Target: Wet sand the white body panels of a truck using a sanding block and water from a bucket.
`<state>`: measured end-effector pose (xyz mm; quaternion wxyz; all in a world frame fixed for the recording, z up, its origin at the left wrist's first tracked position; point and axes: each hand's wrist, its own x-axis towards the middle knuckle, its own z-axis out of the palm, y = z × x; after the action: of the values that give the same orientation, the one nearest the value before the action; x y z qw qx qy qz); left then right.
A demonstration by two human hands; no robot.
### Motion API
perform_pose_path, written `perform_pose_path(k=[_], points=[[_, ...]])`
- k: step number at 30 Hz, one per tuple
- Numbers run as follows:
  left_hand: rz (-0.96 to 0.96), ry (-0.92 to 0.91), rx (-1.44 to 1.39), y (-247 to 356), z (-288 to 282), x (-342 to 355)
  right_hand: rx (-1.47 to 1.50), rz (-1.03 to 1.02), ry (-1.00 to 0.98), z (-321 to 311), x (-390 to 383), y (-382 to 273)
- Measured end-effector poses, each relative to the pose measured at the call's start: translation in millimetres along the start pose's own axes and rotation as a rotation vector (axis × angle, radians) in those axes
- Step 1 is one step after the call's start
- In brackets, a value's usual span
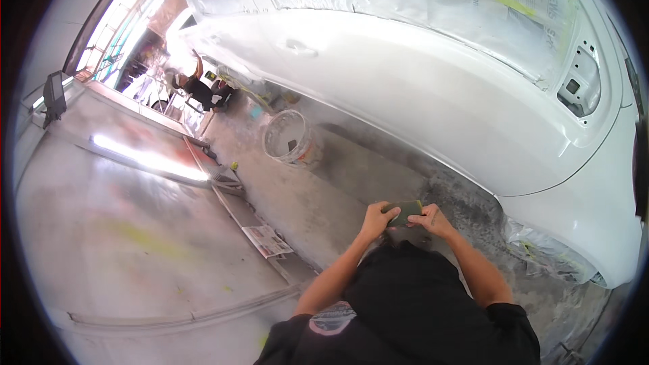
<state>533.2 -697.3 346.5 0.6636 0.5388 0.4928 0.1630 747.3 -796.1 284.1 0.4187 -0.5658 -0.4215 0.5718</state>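
A small rectangular piece of dark green sandpaper (403, 211) is held out in front of my body, between both hands. My left hand (375, 220) pinches its left end, with the thumb across it. The right end is gripped by my right hand (436, 220), fingers curled and thumb pressed to the lower corner. To the right and ahead stands a white car body (378, 71), apart from both hands. Its windows are masked with newspaper and plastic film (433, 0), held by yellow-green tape.
An open, whitish-stained bucket (314, 152) stands on the dusty concrete floor (284, 213). At left, a wall panel carries a lit tube lamp (149, 158); newspaper (268, 240) lies at its base. Another person (203, 90) crouches farther off. Plastic sheeting (547, 250) covers the car's lower right.
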Motion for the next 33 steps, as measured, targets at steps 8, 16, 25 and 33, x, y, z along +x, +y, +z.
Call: perform_pose_path(k=[8, 16, 25, 33], points=[[0.079, -0.195, -0.06, 22, -17, -17, 0.598, 0.149, -0.235, 17, -14, -43], [0.059, -0.139, -0.165, 0, -117, -10, 0.665, 0.169, -0.185, 116, 34, -103], [-0.018, -0.112, -0.197, -50, -223, 9, 0.455, 0.114, -0.073, 210, 89, -58], [-0.109, -0.07, 0.117, -134, -228, 75, 0.409, 0.101, 0.229, 122, 38, -31]])
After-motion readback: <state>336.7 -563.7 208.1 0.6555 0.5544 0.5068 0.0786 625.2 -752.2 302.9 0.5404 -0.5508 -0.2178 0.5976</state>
